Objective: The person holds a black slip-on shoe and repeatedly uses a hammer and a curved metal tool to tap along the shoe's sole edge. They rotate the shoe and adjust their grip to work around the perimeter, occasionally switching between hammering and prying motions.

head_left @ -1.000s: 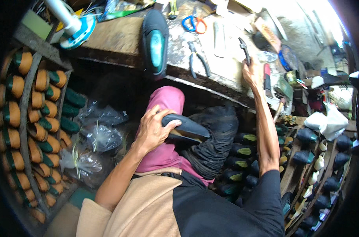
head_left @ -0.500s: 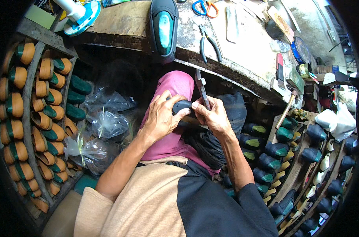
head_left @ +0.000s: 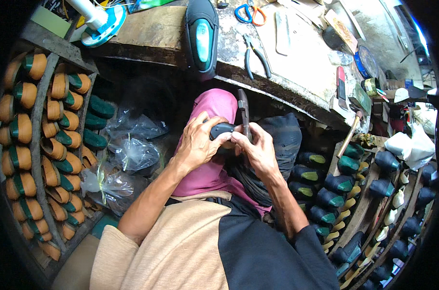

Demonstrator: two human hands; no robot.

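Note:
Above my pink-covered knee, my left hand (head_left: 202,140) wraps its fingers and thumb round a dark shoe upper (head_left: 221,129), seen from one end and partly hidden. My right hand (head_left: 258,150) has a pair of metal lasting pliers (head_left: 243,108) in its grip, the head pointing up. The right thumb and fingertips press at the shoe's edge, close to the left thumb. On the bench edge ahead lies another dark shoe (head_left: 209,65) with a teal insole area. Black-handled pliers (head_left: 256,58) rest to its right, jaws toward the back.
The worn workbench (head_left: 306,82) runs across the front, with scissors (head_left: 250,14), a red-black cutter (head_left: 341,87) and a hammer (head_left: 350,135) at its right. Racks of tan shoes (head_left: 24,159) stand left, dark shoes (head_left: 338,183) right. Plastic bags (head_left: 132,150) lie low on the left.
The lasting pliers have turned in my right hand, their head now narrower to view. My right fingertips have drawn in toward the left thumb at the shoe's edge.

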